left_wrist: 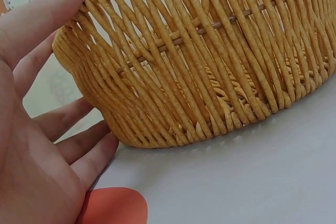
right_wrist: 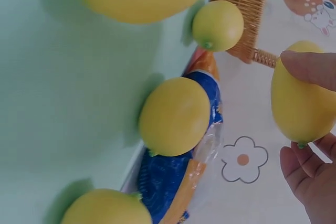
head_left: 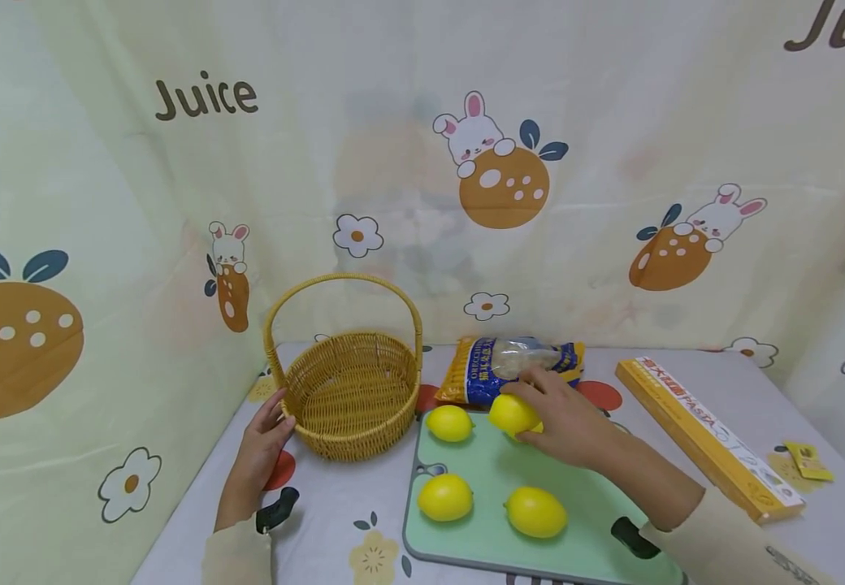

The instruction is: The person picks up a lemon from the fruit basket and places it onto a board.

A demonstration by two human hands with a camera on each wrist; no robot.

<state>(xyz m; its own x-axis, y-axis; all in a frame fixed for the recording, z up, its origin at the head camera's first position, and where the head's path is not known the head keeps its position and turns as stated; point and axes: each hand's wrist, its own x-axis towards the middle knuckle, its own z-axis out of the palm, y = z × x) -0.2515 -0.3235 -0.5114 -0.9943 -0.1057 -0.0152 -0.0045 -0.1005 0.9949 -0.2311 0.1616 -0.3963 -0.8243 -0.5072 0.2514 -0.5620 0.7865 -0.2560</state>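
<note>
My left hand (head_left: pixel 263 447) touches the outer left side of a woven wicker basket (head_left: pixel 357 443) with a tall handle. In the left wrist view, the thumb (left_wrist: pixel 58 3) lies at the basket's rim and the fairly straight fingers spread against its lower wall. My right hand (head_left: pixel 565 418) holds a yellow lemon (right_wrist: pixel 302 98) between thumb and fingers, raised above the green cutting board (head_left: pixel 481 455). Another lemon (right_wrist: pixel 176 116) lies on the board, mostly hidden behind the held one in the head view. Three more lemons, one at the back left (head_left: pixel 449 423), rest there too.
Behind the board lies a blue and orange pasta bag (head_left: pixel 477 370). A long orange pasta box (head_left: pixel 715 443) stands to the right, with a small yellow packet (head_left: pixel 808 461) beside it. Printed cloth (head_left: pixel 393 162) hangs around the table's back and sides.
</note>
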